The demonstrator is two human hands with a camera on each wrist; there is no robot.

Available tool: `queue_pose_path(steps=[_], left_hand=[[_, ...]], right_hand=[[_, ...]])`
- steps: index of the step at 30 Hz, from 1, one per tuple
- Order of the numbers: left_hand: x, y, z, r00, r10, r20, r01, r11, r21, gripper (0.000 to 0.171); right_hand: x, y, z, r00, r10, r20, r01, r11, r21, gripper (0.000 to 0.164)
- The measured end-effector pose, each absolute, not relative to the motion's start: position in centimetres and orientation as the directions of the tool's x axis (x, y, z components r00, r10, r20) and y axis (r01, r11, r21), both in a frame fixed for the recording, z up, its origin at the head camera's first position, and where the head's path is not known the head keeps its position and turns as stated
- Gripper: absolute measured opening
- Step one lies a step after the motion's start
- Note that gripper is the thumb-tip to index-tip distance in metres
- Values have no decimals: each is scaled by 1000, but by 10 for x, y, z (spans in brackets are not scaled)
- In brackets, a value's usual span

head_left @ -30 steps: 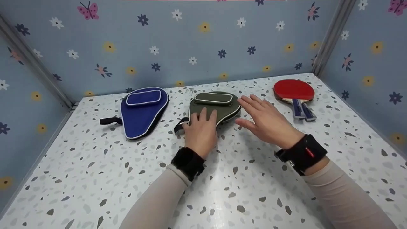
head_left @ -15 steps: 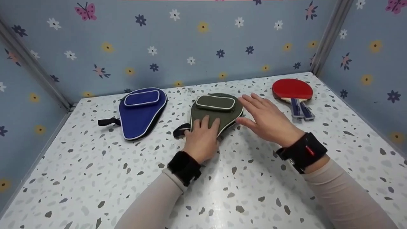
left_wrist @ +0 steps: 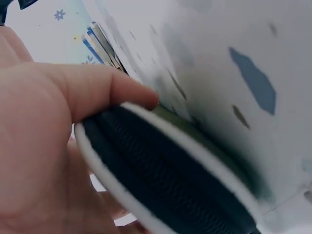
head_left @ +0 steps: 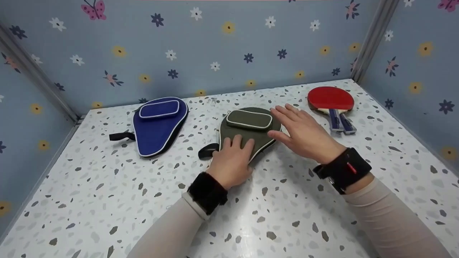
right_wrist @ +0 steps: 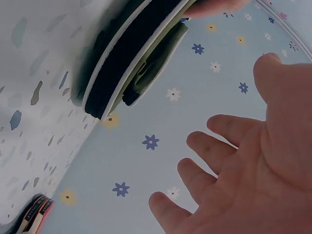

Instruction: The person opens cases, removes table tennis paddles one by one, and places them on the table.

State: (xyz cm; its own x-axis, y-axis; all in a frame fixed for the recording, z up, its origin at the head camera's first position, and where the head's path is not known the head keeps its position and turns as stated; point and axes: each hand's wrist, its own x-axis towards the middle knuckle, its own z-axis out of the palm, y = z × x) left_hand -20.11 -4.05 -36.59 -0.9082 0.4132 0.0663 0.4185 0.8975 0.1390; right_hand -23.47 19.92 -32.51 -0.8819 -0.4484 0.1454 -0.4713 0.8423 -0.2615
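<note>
An olive-green table tennis bat case [head_left: 235, 134] with white piping and a front pocket lies mid-table, a black strap [head_left: 208, 151] at its left. My left hand [head_left: 233, 163] grips its narrow end, fingers on top. In the left wrist view the thumb [left_wrist: 112, 87] curls around the zipped edge of the case [left_wrist: 161, 170], on the table side. Beside the case's wide end, my right hand [head_left: 306, 134] hovers with fingers extended. The right wrist view shows that hand [right_wrist: 229, 165] apart from the case [right_wrist: 131, 63], holding nothing.
To the left lies a blue bat case [head_left: 156, 132] with a black strap. Two overlapping table tennis bats, the upper one red [head_left: 330, 98], lie at the back right. Flower-patterned panels [head_left: 215, 43] enclose the speckled table [head_left: 143, 215] at the back and sides.
My left hand has drawn the green case toward me and slightly right, its wide end turning a little. The right hand stays nearly still; the blue case and bats have not moved.
</note>
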Motion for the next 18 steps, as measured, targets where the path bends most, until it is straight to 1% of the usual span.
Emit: queue_pose_path(steps=[5, 8, 13, 18], left_hand=[[-199, -45, -361, -878, 478, 13, 475, 868, 145, 80], [-201, -49, -359, -863, 505, -6, 497, 851, 171, 85], [-206, -52, -361, -868, 496, 8, 484, 843, 234, 78], [-210, -53, -364, -869, 494, 27, 486, 841, 238, 68]], right_hand=[[-238, 203, -327, -890, -437, 127, -455, 849, -267, 78], [-241, 205, -329, -891, -437, 127, -455, 851, -264, 76], [-243, 207, -332, -897, -430, 102, -442, 859, -258, 77], [-242, 207, -332, -898, -430, 93, -438, 859, -265, 77]])
